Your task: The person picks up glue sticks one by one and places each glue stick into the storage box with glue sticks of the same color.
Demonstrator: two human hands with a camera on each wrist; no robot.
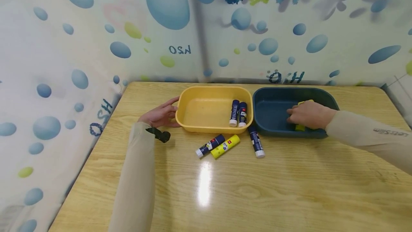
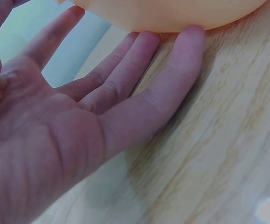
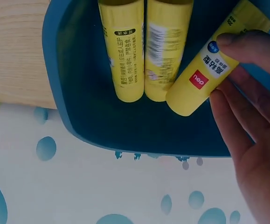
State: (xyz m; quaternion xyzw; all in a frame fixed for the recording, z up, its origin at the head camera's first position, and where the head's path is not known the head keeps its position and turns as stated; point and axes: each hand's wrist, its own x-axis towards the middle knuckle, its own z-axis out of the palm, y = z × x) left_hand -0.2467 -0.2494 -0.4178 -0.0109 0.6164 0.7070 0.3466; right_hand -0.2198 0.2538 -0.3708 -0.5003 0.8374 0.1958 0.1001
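Inside the dark blue bin (image 1: 270, 112), my right hand (image 1: 310, 114) pinches a yellow glue stick (image 3: 201, 74) between thumb and fingers. The stick leans at a slant, its lower end against a second yellow glue stick (image 3: 165, 53). A third yellow glue stick (image 3: 125, 58) lies alongside that one. My left hand (image 1: 161, 115) is at the left end of the yellow bin (image 1: 206, 112). In the left wrist view its fingers are spread and extended, fingertips at the bin's lower wall. Two navy glue sticks (image 1: 234, 113) lie at the right end of the yellow bin.
On the wooden table (image 1: 199, 196), in front of the yellow bin, lie a navy glue stick (image 1: 210, 145) and a yellow glue stick (image 1: 226, 146) side by side. Another navy one (image 1: 256, 143) lies below where the bins meet. A patterned wall (image 1: 206, 60) stands behind.
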